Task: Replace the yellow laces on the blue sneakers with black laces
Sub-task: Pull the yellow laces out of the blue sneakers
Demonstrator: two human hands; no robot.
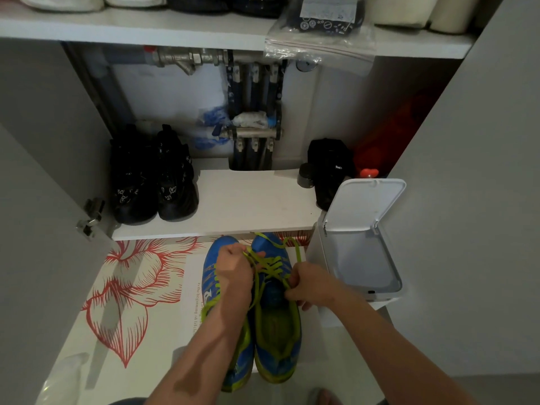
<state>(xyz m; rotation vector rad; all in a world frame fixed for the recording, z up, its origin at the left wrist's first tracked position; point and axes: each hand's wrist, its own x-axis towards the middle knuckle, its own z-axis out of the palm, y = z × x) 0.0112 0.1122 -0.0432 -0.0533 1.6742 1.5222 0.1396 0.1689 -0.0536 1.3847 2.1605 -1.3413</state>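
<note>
Two blue sneakers with yellow-green trim stand side by side on a floral mat, toes pointing away from me. The left sneaker (211,283) is partly hidden under my left forearm. The right sneaker (277,320) carries a loosened yellow lace (270,266), its free ends trailing over the toe. My left hand (233,268) grips a strand of that lace in a fist over the toe area. My right hand (308,283) pinches the lace at the eyelets on the shoe's right side. No black laces are in view.
A white bin (361,258) with its lid up stands just right of the sneakers. Behind them a low white shelf (248,200) holds a pair of black sneakers (153,176) and a black bag (328,168). The mat (131,287) has red flowers.
</note>
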